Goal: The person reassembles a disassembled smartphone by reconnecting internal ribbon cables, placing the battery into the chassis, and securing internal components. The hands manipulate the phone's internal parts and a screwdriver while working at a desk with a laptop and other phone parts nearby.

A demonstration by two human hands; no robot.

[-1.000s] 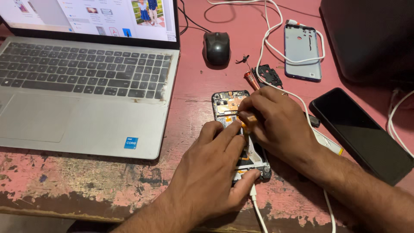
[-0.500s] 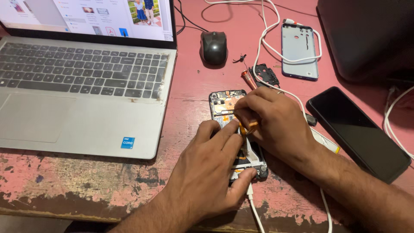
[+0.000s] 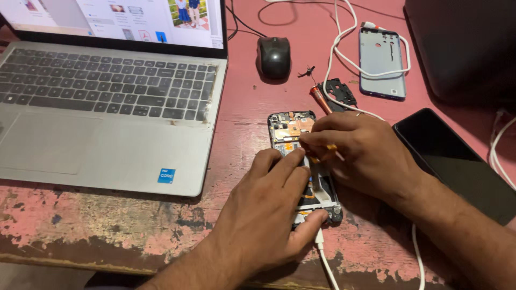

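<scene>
Both my hands sit on the opened phone (image 3: 303, 161), lengthwise toward me on the desk (image 3: 242, 107). Left hand (image 3: 269, 215) fingers clamp its lower end; right hand (image 3: 365, 156) fingers pinch an orange-tipped tool (image 3: 325, 147) just above, nearer the circuit board.

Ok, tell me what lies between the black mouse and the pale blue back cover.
In the head view, between the mouse and the back cover: a white cable and a small dark part on the pink table.
</scene>
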